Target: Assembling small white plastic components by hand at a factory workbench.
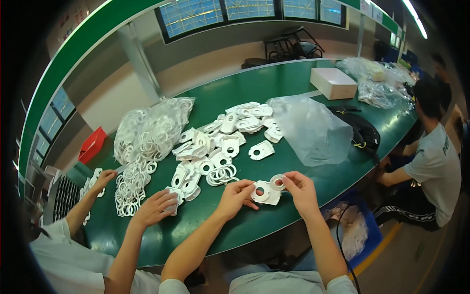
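Note:
My left hand [237,198] pinches a white plastic plate [269,197] with a round hole at one end, held just above the table's near edge. Between the fingers of my right hand [299,188] is a white ring [278,182], right beside the plate's upper edge; whether the two touch I cannot tell. A few loose white rings [221,175] lie on the table beyond my left hand. Past them spreads a heap of similar white plates [230,145], and a single plate [261,150] rests apart from it.
A co-worker's hand [157,208] touches a white plate at left. Near it are piled rings [131,188] and a clear bag of rings [155,128]. A translucent bag [316,132], a black bag [360,128] and a white box [334,83] stand right on the green table [264,84]; a blue bin [370,230] sits below.

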Demonstrator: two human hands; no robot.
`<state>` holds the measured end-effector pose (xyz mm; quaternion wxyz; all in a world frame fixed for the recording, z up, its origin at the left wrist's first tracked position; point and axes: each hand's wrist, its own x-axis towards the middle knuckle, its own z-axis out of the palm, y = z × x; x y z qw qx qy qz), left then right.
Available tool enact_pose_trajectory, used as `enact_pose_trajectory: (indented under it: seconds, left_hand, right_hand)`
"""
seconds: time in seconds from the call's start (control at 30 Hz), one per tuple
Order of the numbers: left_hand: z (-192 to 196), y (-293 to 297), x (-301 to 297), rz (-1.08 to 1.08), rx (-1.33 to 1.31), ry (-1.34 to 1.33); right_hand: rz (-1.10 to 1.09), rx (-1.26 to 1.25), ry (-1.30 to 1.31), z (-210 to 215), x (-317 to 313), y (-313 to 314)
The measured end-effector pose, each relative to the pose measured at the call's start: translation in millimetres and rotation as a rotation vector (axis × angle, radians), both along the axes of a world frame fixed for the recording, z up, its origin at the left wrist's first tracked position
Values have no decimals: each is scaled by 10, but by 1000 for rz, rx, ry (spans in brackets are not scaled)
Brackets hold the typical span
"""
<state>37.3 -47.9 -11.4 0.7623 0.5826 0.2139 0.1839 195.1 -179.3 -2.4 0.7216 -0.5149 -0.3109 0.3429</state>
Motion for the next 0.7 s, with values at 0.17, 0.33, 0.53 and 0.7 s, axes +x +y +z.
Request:
enact_pose_trajectory:
  seconds: [0.17, 0.33, 0.53, 0.7]
  left_hand:
    - [22, 18, -41, 0, -38, 11]
    - [-68, 36, -45, -27, 234, -104]
    - [-84, 60, -7, -33, 388, -107]
    - [-103, 67, -35, -70, -150, -105]
  right_hand:
    - [-51, 21, -35, -6, -120, 110]
    - [-100, 19, 39, -4, -85, 141]
    - [-118, 32, -83, 34, -104, 78]
    - [-163, -16, -841, -8, -280, -12]
